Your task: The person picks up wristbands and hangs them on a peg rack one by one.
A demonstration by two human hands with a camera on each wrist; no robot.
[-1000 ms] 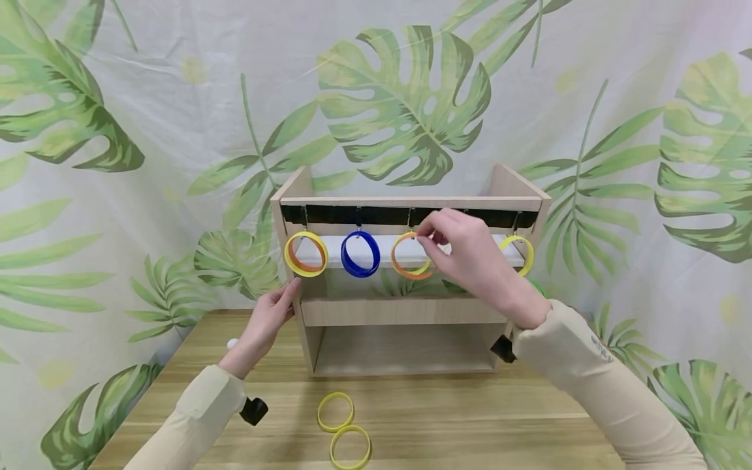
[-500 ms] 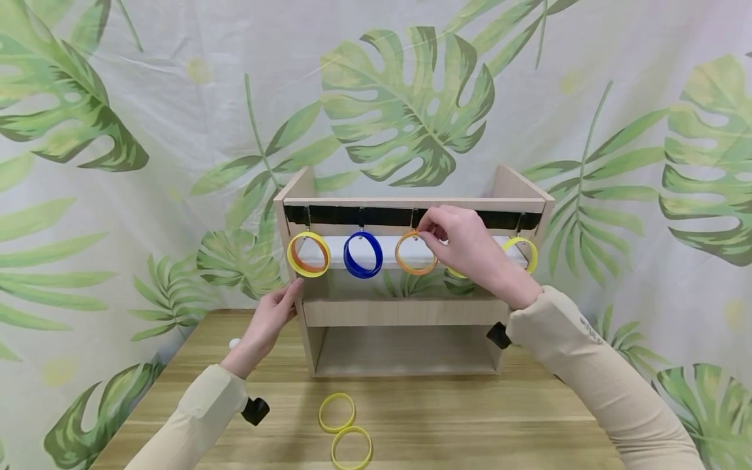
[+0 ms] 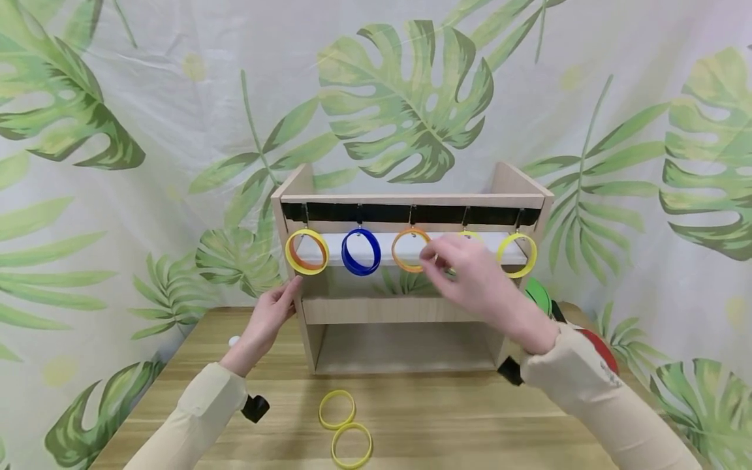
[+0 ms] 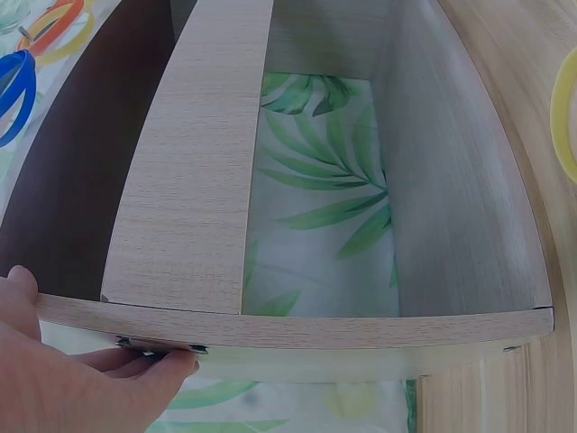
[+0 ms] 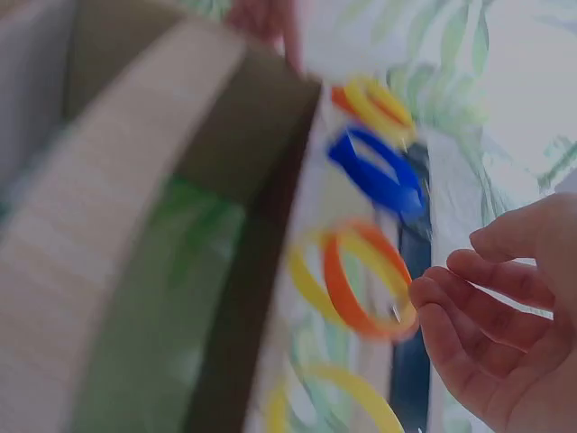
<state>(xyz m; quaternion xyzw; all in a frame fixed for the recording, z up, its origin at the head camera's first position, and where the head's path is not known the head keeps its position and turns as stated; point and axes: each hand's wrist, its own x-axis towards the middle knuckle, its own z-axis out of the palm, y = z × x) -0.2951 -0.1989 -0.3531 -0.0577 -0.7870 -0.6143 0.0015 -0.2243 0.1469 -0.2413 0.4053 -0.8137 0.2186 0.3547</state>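
My left hand (image 3: 270,320) grips the left side panel of a light wooden shelf (image 3: 405,310); in the left wrist view, the thumb and fingers lie on either side of its edge. Coloured bands hang from metal hooks on a black strip (image 3: 382,214). From the left come a yellow band (image 3: 289,251) with an orange one, blue bands (image 3: 361,271), and an orange band (image 3: 395,254) with a yellow one behind it. My right hand (image 3: 470,274) is beside the orange band, fingers loosely bent and holding nothing. It partly hides another yellow band (image 3: 470,234). A further yellow band (image 3: 534,254) hangs at the right end.
Two yellow bands, an upper one (image 3: 320,410) and a lower one (image 3: 334,446), lie on the wooden table (image 3: 458,424) before the shelf. Behind my right forearm are a green rounded object (image 3: 539,296) and a red one (image 3: 602,349). A leaf-patterned cloth (image 3: 176,98) hangs behind.
My right hand pinched the orange band near its hook earlier; it has let go and moved down and slightly right. The band hangs on the hook. My left hand stays on the shelf.
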